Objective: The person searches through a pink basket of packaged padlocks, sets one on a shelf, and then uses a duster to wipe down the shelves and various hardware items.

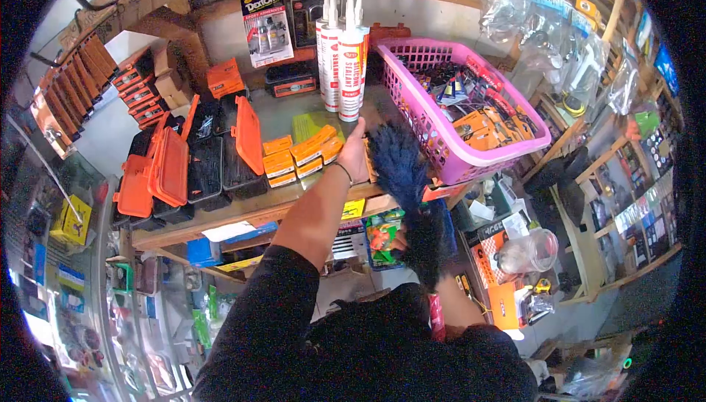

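My left hand [356, 155] reaches over the wooden shelf with its fingers stretched out, beside the right end of the small orange-and-white boxes [315, 146]. Just beyond the fingertips stand several white silicone sealant tubes [351, 71], nozzles up. A dark blue fluffy duster [401, 163] rises at the shelf's front edge, between my left hand and the pink basket [434, 119]. My right forearm [456, 303] leads up to the duster's lower end; the fluff mostly hides that hand, which seems closed on it.
Black cases with orange lids [168, 167] stand open on the left of the shelf [254, 211]. The pink basket holds packaged goods. A Dextone epoxy pack [266, 29] leans at the back. To the right are a clear plastic jar [529, 251] and hanging plastic bags [581, 64].
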{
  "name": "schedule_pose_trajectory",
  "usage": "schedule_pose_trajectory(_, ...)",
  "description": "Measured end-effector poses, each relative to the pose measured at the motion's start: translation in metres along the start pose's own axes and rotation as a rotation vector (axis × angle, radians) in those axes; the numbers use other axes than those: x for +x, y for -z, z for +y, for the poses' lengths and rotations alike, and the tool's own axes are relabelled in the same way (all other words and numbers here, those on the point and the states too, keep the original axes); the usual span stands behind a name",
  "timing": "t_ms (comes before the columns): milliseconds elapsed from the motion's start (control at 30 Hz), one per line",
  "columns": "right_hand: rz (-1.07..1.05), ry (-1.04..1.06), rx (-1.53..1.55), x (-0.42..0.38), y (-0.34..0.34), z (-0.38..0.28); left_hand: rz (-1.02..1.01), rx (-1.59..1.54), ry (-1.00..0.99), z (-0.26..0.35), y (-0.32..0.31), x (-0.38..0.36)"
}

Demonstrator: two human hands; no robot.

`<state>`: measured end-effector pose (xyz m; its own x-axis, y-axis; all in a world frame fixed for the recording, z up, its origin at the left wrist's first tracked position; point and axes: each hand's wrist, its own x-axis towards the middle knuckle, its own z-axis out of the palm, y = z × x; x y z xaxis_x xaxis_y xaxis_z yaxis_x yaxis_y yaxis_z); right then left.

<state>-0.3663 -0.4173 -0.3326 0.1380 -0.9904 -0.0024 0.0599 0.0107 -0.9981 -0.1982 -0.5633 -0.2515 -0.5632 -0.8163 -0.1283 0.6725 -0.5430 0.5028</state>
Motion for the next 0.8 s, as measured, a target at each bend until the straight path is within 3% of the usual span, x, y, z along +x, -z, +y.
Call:
schedule_pose_trajectory(67,-0.157,0.16,-0.359,0.012,0.008,0.06,0.054,-0.001,0.02,0.002,0.002,0.007)
schedule_pose_trajectory(100,-0.103,-0.095,-0.096,0.011,-0.006,0.057,0.033,-0.02,0.042,0.005,0.003,0.005)
schedule_pose_trajectory(133,-0.1,-0.091,-0.091,0.011,0.0,0.051,0.032,-0.013,0.045,0.004,0.001,0.006)
schedule_pose_trajectory(233,-0.305,-0.232,0.721,0.016,0.028,0.038,0.084,-0.002,0.065,0.004,-0.02,-0.009)
schedule_pose_trajectory(267,-0.308,-0.235,0.73,0.016,0.024,0.041,0.093,0.002,0.066,0.004,-0.016,-0.007)
schedule_pose_trajectory(400,-0.399,0.072,-0.713,0.013,-0.005,0.054,-0.07,-0.044,0.05,0.006,0.023,0.021)
schedule_pose_trajectory(433,-0.071,-0.075,0.155,0.001,-0.016,0.056,-0.154,-0.027,0.055,0.008,0.024,0.02)
schedule_pose_trajectory(467,-0.075,-0.072,0.151,0.004,-0.013,0.052,-0.238,-0.01,0.054,0.01,0.025,0.021)
schedule_pose_trajectory(500,-0.108,-0.017,0.017,0.009,-0.011,0.048,-0.08,-0.091,0.058,0.005,0.013,0.014)
schedule_pose_trajectory(533,-0.141,0.036,-0.113,0.013,-0.009,0.045,-0.075,-0.093,0.051,0.003,0.012,0.016)
schedule_pose_trajectory(600,-0.2,0.142,-0.362,0.021,-0.01,0.041,0.171,0.033,-0.032,0.003,0.011,0.017)
schedule_pose_trajectory(633,-0.224,0.195,-0.487,0.024,-0.009,0.04,0.175,0.034,-0.03,0.003,0.013,0.015)
schedule_pose_trajectory(667,-0.246,0.245,-0.616,0.023,-0.008,0.04,0.047,-0.041,0.004,0.002,0.015,0.011)
schedule_pose_trajectory(733,-0.256,0.161,-0.534,0.031,-0.019,0.072,-0.219,-0.196,0.064,0.001,0.018,0.007)
schedule_pose_trajectory(800,-0.526,-0.129,0.28,0.038,-0.005,0.028,-0.338,-0.154,0.016,0.002,0.019,0.012)
